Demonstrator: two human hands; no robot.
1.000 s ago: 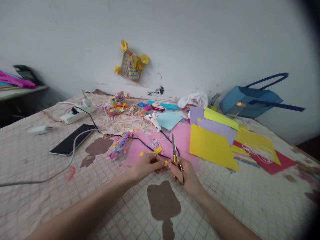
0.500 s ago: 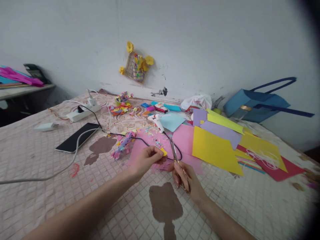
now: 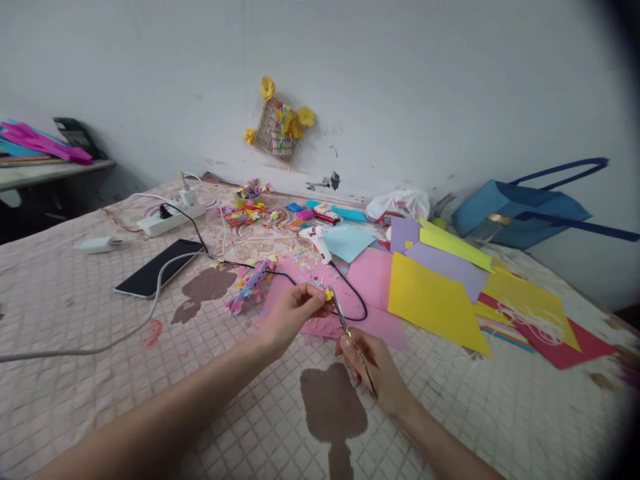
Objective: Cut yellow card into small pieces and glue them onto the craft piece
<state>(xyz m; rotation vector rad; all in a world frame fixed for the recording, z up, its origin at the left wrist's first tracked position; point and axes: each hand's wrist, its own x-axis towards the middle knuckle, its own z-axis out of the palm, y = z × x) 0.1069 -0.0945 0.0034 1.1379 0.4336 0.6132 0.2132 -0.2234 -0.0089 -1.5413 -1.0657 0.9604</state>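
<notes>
Here, the left grip (image 3: 299, 309) pinches a tiny bit of yellow paper (image 3: 329, 294). The right grip (image 3: 373, 362) is curled around the scissors (image 3: 344, 322), and their points are right by that bit. Pink paper (image 3: 275, 293) lies on the counter (image 3: 265, 427) just past the left grip. A glue gun (image 3: 317, 243) is farther past both grips, and a big yellow sheet (image 3: 430, 300) lies to their right.
</notes>
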